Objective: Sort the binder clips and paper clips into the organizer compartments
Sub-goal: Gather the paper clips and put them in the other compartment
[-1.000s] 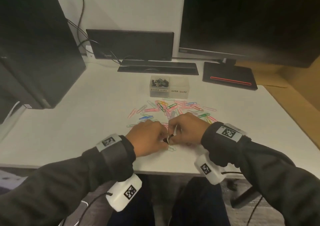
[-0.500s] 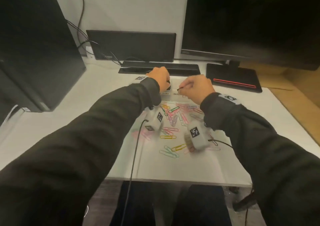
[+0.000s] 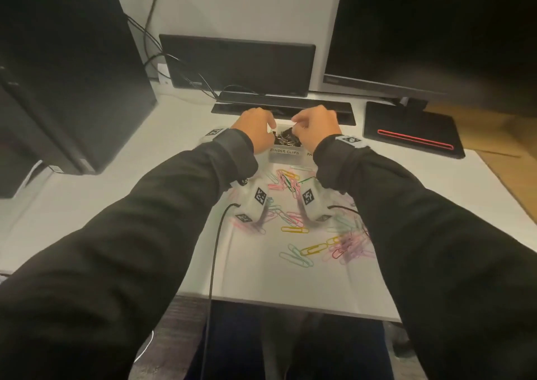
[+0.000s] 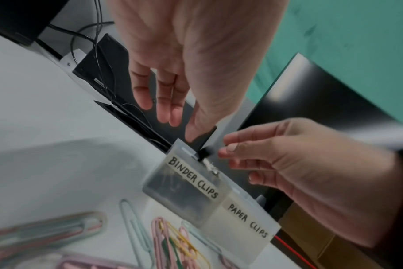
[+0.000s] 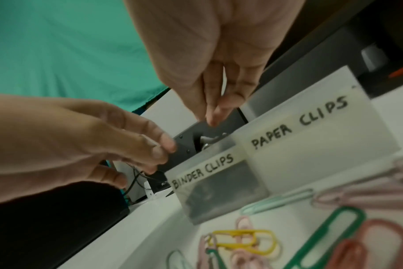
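The clear two-part organizer [image 3: 284, 156] stands at the back of the white desk. Its left part, labelled BINDER CLIPS [image 4: 191, 176], holds several black binder clips [image 3: 286, 139]. The part labelled PAPER CLIPS [image 5: 311, 145] looks empty. My left hand [image 3: 263, 126] [image 4: 179, 125] and right hand [image 3: 296, 129] [image 5: 212, 116] hover side by side over the binder clips part. Their fingers point down and hold nothing. One black binder clip [image 4: 204, 153] with silver handles lies at that part's top rim, just under the fingertips. Coloured paper clips [image 3: 293, 230] lie scattered on the desk nearer to me.
A flat black keyboard [image 3: 284, 107] lies right behind the organizer. A dark tower [image 3: 58, 74] stands at the left. A monitor [image 3: 436, 30] and its black base [image 3: 412, 129] stand at the right. Cables [image 3: 186, 71] run along the back. The desk's front edge [image 3: 290, 304] lies below my forearms.
Both hands went from the near edge of the paper clip pile to the organizer, carrying a small clip between them. The fingers have spread and the clip lies in the binder clips part.
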Tool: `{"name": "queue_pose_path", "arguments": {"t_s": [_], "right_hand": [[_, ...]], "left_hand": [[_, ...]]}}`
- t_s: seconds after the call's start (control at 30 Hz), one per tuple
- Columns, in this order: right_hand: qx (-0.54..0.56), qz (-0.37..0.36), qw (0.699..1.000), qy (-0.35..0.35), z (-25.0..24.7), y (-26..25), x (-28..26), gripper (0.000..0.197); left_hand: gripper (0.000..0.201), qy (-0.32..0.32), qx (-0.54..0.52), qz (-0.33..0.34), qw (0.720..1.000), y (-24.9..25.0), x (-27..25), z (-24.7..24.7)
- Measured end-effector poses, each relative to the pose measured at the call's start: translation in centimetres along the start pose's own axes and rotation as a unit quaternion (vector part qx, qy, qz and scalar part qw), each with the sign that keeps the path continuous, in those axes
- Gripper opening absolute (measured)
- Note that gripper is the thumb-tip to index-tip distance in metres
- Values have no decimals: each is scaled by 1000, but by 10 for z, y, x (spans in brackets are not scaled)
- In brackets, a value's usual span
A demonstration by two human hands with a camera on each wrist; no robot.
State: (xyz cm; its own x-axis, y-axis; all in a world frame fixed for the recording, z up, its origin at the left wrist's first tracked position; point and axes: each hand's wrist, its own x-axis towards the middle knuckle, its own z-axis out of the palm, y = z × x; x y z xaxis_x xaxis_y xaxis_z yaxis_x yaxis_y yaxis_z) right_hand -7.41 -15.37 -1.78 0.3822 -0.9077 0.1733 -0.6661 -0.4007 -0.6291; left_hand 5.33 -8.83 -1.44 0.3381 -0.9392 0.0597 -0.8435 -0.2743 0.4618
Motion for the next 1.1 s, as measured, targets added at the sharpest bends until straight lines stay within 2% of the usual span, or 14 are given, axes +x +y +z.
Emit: {"name": "queue_pose_path", "arguments": {"t_s": [0.07, 0.17, 0.23, 0.33, 0.4, 0.5, 0.63, 0.73, 0.9, 1.1], "right_hand": [[-4, -7, 1000, 22, -4, 4, -3, 28], [-25, -46, 998, 18, -19, 10, -13, 29], [-92, -94, 990, -51, -28, 9, -27, 29], [-204, -148, 946, -206, -26, 1, -53, 29], [-247, -145, 927, -243, -13, -5, -63, 35], [-259, -120, 924, -254, 4, -11, -69, 44], [-265, -149, 918, -254, 15, -19, -74, 30], [-256, -153, 921, -252, 18, -22, -73, 27], [-242, -166, 923, -248, 12, -17, -71, 30], [-203, -125, 940, -243, 6, -2, -70, 27]], "left_hand": [[22, -20, 1, 10, 1000, -3, -8, -6], [17, -100, 62, 17, 993, -13, -25, -11], [17, -150, 111, -1, 982, -20, -38, -12], [36, -189, 186, -33, 964, -25, -53, -16], [40, -196, 196, -44, 960, -26, -62, -16], [36, -185, 198, -58, 961, -20, -71, -8], [36, -128, 182, -60, 973, -10, -70, 7], [31, -111, 179, -58, 976, -5, -66, 13], [30, -133, 143, -71, 978, -7, -62, 10], [27, -178, 84, -84, 977, -15, -61, 5]]}}
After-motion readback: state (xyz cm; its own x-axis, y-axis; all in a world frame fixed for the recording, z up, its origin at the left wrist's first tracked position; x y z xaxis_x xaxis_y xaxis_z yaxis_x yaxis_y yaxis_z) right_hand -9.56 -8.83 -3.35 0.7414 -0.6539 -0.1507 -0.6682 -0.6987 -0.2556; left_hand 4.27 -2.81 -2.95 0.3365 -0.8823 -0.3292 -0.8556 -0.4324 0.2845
